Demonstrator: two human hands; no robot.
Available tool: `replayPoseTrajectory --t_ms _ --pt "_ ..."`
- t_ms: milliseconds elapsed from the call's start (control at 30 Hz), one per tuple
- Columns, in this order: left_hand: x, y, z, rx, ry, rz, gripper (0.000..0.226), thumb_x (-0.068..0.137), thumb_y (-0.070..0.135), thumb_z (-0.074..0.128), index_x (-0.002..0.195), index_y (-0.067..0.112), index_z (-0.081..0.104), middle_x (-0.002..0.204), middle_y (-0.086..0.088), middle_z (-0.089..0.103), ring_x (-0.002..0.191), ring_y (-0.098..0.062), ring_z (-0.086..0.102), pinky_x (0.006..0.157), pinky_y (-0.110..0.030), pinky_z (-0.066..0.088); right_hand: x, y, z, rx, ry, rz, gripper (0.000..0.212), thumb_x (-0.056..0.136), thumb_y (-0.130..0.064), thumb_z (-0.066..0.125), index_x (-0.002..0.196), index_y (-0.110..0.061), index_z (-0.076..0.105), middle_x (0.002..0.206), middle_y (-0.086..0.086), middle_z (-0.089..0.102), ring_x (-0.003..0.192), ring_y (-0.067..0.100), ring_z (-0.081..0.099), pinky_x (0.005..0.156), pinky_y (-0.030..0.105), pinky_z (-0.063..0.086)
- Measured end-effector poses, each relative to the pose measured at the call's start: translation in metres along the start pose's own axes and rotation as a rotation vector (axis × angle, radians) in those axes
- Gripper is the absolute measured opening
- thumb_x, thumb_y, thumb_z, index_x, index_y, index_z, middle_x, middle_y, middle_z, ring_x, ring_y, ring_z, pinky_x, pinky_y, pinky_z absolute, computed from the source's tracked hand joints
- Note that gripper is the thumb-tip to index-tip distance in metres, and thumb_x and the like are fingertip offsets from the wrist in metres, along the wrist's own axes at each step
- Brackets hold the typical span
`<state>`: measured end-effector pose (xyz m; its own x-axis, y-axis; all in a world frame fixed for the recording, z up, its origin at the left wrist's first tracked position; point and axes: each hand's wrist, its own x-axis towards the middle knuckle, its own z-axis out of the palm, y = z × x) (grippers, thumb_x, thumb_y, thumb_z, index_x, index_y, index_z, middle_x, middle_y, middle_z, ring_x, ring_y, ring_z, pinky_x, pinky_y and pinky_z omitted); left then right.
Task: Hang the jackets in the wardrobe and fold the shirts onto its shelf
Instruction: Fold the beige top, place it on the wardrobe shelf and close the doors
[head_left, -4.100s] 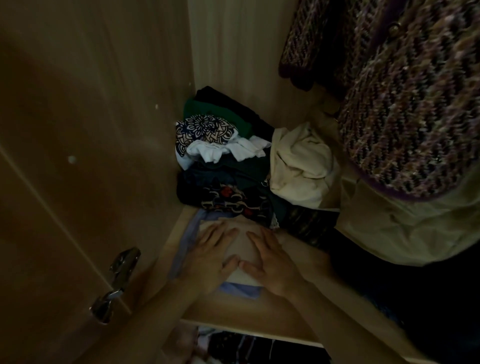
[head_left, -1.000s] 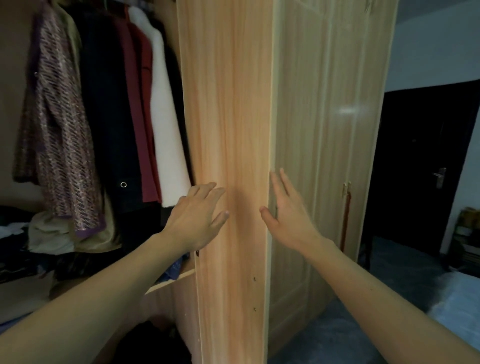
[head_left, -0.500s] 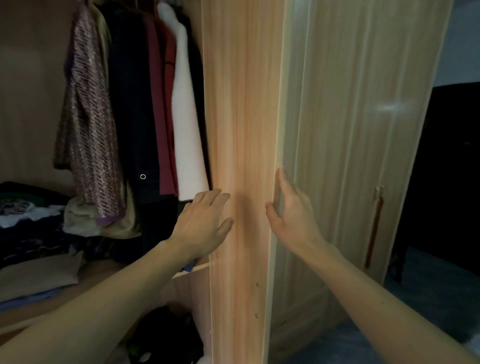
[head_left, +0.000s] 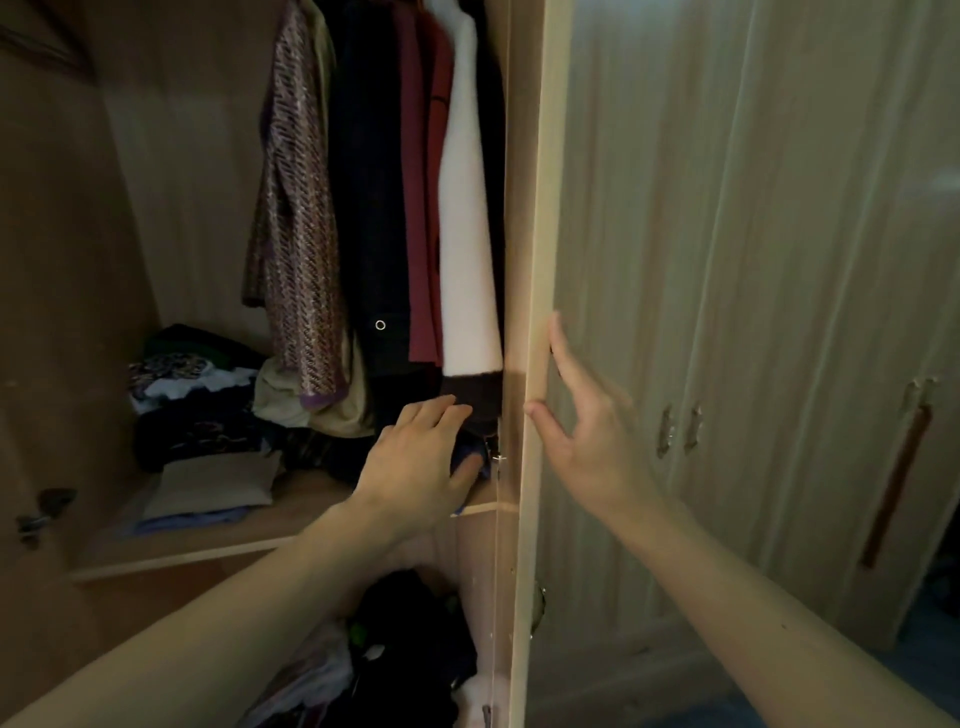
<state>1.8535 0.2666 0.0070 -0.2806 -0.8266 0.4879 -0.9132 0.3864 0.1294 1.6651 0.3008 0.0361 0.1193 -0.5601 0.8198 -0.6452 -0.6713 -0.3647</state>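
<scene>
The open wardrobe holds hanging jackets: a tweed one (head_left: 296, 249), a dark one (head_left: 366, 208), a maroon one (head_left: 421, 197) and a white one (head_left: 467, 234). On the shelf (head_left: 218, 540) lies a folded beige shirt (head_left: 213, 486) over a blue one (head_left: 192, 519), in front of a heap of dark and patterned clothes (head_left: 192, 400). My left hand (head_left: 415, 460) is flat and empty near the shelf's right end, beside the door's inner edge. My right hand (head_left: 587, 426) rests with spread fingers on the edge of the right door (head_left: 537, 260), thumb on its narrow face.
The left door (head_left: 47, 364) stands open with a metal handle (head_left: 41, 512). Below the shelf sits a dark pile of clothes (head_left: 395, 654). More closed wardrobe doors (head_left: 753, 312) with handles stand to the right.
The right door has swung so that I see only its thin edge, showing more of the wardrobe inside. My left hand has come off the door's inner face and sits lower by the shelf.
</scene>
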Motion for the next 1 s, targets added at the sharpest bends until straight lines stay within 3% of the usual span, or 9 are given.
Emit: replayPoseTrajectory --t_ms 267,400,533,633,900,1000 --pt "-0.015 -0.037 -0.002 0.009 -0.003 -0.083 0.062 0.088 0.033 0.053 0.147 0.026 0.037 0.154 0.005 0.035 0.141 -0.019 0.031 0.107 -0.042 0.037 0.017 -0.022 0.055 0.028 -0.047 -0.047 0.082 0.093 -0.023 0.063 0.155 -0.026 0.01 0.161 -0.007 0.016 0.147 0.002 0.012 0.116 0.012 0.01" --pt "-0.026 -0.061 -0.009 0.018 -0.027 -0.058 0.068 0.084 0.027 0.053 0.149 0.025 0.034 0.155 0.005 0.033 0.141 -0.019 0.03 0.108 -0.042 0.037 0.027 -0.035 0.088 0.003 -0.047 -0.046 0.083 0.093 -0.03 0.061 0.155 -0.033 0.007 0.162 -0.006 0.015 0.148 0.006 0.013 0.116 0.018 0.014" --pt "-0.032 -0.09 -0.017 0.021 -0.027 -0.022 0.068 0.081 0.024 0.049 0.148 0.025 0.034 0.155 0.005 0.031 0.14 -0.02 0.03 0.108 -0.041 0.038 0.041 -0.051 0.12 -0.039 -0.003 -0.1 0.084 0.09 -0.019 0.067 0.155 -0.02 0.013 0.163 0.004 0.005 0.15 0.011 0.007 0.116 0.012 0.01" --pt "-0.036 -0.113 -0.021 0.031 -0.019 0.019 0.064 0.082 0.025 0.047 0.146 0.022 0.036 0.156 0.004 0.03 0.14 -0.02 0.029 0.109 -0.04 0.037 0.054 -0.064 0.15 -0.088 0.004 -0.153 0.086 0.087 -0.009 0.069 0.154 -0.009 0.015 0.163 0.007 0.004 0.15 0.015 0.007 0.12 0.019 0.009" --pt "-0.026 -0.175 -0.023 0.019 -0.007 0.015 0.056 0.089 0.024 0.045 0.143 0.016 0.036 0.153 -0.001 0.031 0.138 -0.023 0.031 0.106 -0.04 0.039 0.08 -0.079 0.212 -0.057 -0.059 -0.047 0.091 0.087 -0.017 0.07 0.155 -0.027 0.011 0.164 -0.003 0.002 0.15 0.015 0.006 0.12 0.048 0.022" --pt "-0.018 -0.192 -0.018 0.015 -0.019 0.007 0.056 0.084 0.022 0.049 0.139 0.014 0.039 0.15 -0.003 0.034 0.137 -0.025 0.033 0.103 -0.04 0.04 0.088 -0.076 0.225 -0.06 -0.072 -0.025 0.093 0.085 -0.022 0.073 0.154 -0.035 0.012 0.163 -0.004 0.0 0.151 0.016 0.003 0.118 0.053 0.023"
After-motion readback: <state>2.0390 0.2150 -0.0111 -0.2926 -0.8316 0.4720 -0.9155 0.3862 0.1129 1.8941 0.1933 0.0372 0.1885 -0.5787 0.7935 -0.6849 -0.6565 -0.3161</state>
